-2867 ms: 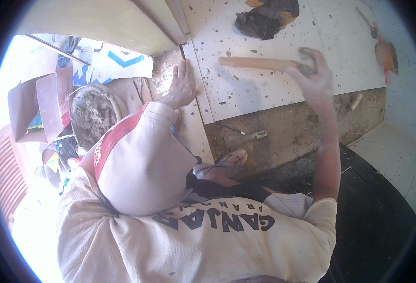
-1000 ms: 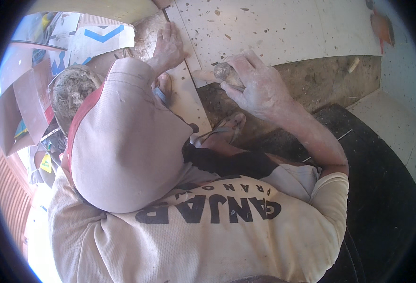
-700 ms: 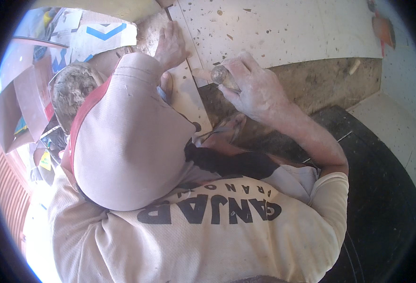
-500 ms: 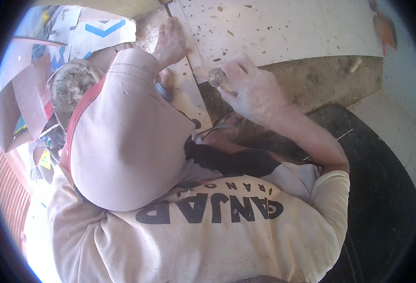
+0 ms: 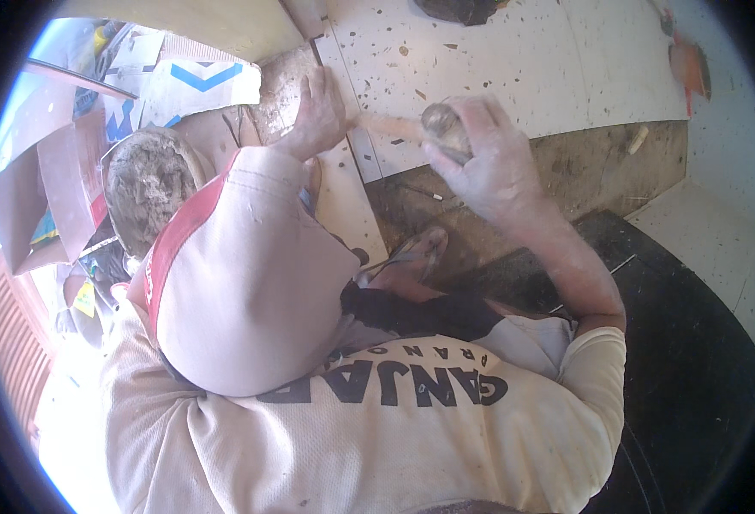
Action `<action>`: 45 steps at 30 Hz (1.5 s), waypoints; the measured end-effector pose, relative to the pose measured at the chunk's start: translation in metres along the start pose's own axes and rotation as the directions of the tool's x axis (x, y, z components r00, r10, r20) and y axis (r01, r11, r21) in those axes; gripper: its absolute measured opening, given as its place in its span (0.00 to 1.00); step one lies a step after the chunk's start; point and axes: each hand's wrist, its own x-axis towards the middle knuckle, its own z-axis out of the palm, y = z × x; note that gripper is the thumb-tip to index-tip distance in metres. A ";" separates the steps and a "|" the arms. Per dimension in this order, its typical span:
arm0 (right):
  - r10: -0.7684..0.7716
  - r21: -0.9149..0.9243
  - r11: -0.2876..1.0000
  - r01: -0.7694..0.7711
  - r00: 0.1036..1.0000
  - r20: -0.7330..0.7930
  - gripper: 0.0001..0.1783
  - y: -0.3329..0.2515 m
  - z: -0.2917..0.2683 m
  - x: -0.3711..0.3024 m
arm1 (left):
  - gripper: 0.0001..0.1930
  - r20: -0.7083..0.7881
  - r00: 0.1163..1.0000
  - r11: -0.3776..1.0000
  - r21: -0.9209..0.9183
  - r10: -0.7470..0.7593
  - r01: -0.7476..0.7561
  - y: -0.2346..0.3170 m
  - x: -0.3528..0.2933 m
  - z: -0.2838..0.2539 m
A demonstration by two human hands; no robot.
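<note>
My right hand is closed round a short, dusty grey round-ended tool at upper centre. A pale stick-like piece runs from it toward my left hand; whether it is the tool's handle I cannot tell. My left hand rests with its fingers stretched over the edge of a narrow pale panel, next to a dusty patch. A pale cap-shaped cloth with red edging hides most of my left arm.
A bucket caked with grey material stands at left, near torn cardboard. Chips litter the white board, which has a dark lump at its top. A worn brown board, a sandalled foot and a black surface lie nearer.
My right hand and the grey tool have moved right, away from my left hand. The view has shifted slightly, bringing the dark lump into sight. My left hand remains at the panel's edge.
</note>
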 end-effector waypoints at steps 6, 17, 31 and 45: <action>-0.112 0.007 0.993 0.116 0.970 -0.216 0.27 0.013 0.004 0.034 | 0.46 0.054 0.998 0.999 0.027 0.037 -0.038 0.013 -0.009 -0.007; -0.052 -0.004 0.999 0.052 0.992 -0.112 0.24 0.015 0.045 0.080 | 0.39 0.036 0.994 0.989 0.102 0.107 -0.110 0.013 -0.013 0.007; -0.085 -0.024 0.996 0.083 0.987 -0.140 0.24 0.022 0.054 0.079 | 0.40 -0.001 0.996 0.994 0.058 0.092 -0.092 0.013 -0.012 0.013; -0.093 0.021 0.995 0.098 0.982 -0.165 0.24 0.025 0.059 0.071 | 0.37 0.039 0.996 0.996 0.036 0.077 -0.078 0.014 -0.013 0.004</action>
